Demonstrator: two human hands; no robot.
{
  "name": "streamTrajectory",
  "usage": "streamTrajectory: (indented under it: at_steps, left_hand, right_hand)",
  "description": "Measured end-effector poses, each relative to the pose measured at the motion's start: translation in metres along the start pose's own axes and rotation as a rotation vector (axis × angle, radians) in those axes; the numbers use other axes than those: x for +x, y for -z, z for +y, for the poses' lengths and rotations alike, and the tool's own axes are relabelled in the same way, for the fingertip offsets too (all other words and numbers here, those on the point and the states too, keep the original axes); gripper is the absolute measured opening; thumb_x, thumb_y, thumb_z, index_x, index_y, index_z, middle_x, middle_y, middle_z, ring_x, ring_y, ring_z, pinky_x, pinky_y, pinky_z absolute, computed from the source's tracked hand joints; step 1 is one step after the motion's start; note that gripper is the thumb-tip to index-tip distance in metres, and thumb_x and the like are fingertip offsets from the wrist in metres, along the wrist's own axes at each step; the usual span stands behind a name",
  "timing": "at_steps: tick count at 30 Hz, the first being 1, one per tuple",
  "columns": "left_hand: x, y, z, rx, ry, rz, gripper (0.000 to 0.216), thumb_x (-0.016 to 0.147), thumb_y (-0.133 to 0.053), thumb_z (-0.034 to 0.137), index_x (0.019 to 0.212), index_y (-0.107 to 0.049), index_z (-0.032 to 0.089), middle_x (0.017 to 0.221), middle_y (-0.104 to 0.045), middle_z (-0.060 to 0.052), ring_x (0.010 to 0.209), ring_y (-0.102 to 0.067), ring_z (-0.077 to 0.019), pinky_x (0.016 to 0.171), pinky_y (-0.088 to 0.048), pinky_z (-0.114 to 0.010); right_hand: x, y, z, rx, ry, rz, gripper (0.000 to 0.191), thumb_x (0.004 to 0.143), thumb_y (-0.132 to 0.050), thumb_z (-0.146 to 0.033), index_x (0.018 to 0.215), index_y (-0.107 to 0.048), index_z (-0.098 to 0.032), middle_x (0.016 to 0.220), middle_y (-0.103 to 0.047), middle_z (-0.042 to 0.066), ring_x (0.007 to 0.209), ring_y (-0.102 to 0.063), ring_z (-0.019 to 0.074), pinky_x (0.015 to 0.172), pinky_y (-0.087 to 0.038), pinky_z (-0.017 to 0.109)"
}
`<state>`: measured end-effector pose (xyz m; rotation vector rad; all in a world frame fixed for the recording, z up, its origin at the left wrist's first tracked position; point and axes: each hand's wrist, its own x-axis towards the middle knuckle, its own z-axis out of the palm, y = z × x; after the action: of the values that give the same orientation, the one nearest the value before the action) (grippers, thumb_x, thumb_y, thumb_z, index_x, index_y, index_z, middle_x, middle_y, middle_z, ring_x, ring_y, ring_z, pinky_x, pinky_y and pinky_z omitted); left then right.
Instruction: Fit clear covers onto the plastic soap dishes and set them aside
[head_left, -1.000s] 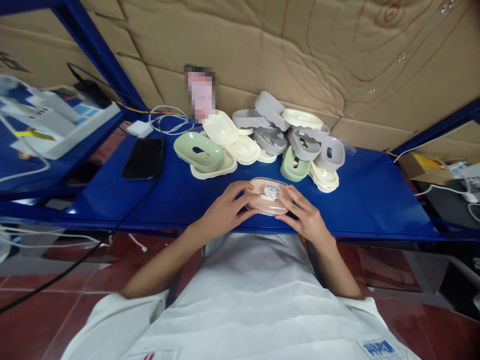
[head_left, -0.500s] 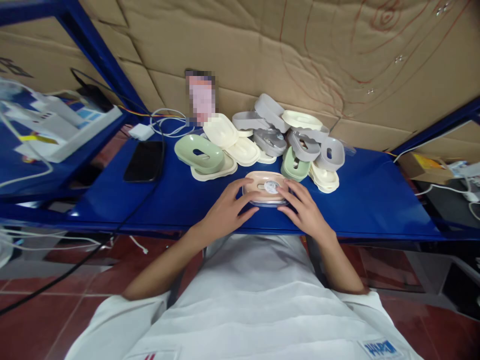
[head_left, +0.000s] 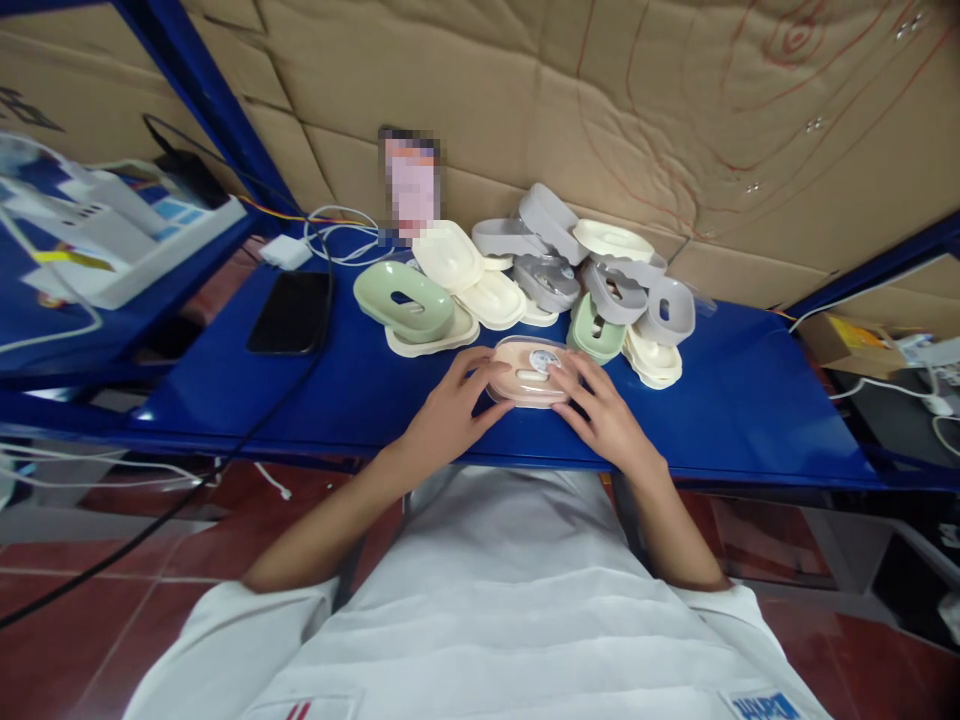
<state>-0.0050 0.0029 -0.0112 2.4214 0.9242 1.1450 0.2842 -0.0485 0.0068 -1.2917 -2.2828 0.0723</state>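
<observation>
A peach-pink soap dish [head_left: 517,388] with a clear rim and a round white sticker lies near the front of the blue table. My left hand [head_left: 448,408] grips its left end, thumb at the near edge and fingers over the far side. At the right end, my right hand [head_left: 609,418] is closed on the same dish, with a fingertip beside the sticker. Just behind are a green soap dish [head_left: 409,303] on the left and another green dish [head_left: 592,338] on the right. The dish's underside is hidden.
Grey dishes [head_left: 550,222] and cream trays [head_left: 448,257] are heaped at the back. A black phone [head_left: 291,313] lies left, crossed by a dark cable. Behind it are a white charger [head_left: 285,252] and a blurred upright item [head_left: 412,185]. Cardboard [head_left: 510,90] forms the back wall.
The pink dish has tipped slightly between my hands, so its slot now shows below the sticker instead of beside it. Both hands keep hold of its ends. The view has shifted slightly.
</observation>
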Motion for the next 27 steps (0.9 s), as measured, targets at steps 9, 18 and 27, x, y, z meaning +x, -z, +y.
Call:
streamTrajectory:
  at_steps: [9, 18, 27]
  left_hand:
    - [-0.002, -0.002, -0.003, -0.011, 0.075, -0.047, 0.042, 0.104, -0.076, 0.035, 0.142, -0.062, 0.025, 0.153, -0.057, -0.015, 0.137, -0.067, -0.0295, 0.113, -0.062, -0.046]
    - [-0.002, 0.000, -0.004, 0.017, 0.075, -0.099, 0.037, 0.109, -0.068, 0.039, 0.142, -0.065, 0.023, 0.161, -0.059, -0.015, 0.148, -0.063, -0.0308, 0.123, -0.057, -0.048]
    - [-0.003, 0.011, 0.008, 0.123, -0.039, -0.119, 0.047, 0.114, -0.058, 0.044, 0.157, -0.057, 0.025, 0.167, -0.057, -0.015, 0.151, -0.061, -0.0292, 0.123, -0.055, -0.047]
  right_hand:
    - [-0.007, -0.004, -0.003, -0.023, 0.040, 0.025, 0.072, 0.112, -0.063, -0.030, 0.176, -0.034, -0.041, 0.179, -0.041, 0.009, 0.167, -0.040, 0.0344, 0.133, -0.044, 0.063]
    - [-0.009, -0.004, -0.003, 0.032, 0.034, 0.010, 0.086, 0.107, -0.072, -0.031, 0.178, -0.026, -0.045, 0.187, -0.022, 0.006, 0.170, -0.032, 0.0356, 0.135, -0.042, 0.061]
    - [-0.059, 0.016, 0.005, 0.003, -0.070, 0.114, 0.075, 0.105, -0.076, -0.029, 0.171, -0.045, -0.044, 0.181, -0.038, 0.006, 0.160, -0.050, 0.0355, 0.129, -0.051, 0.057]
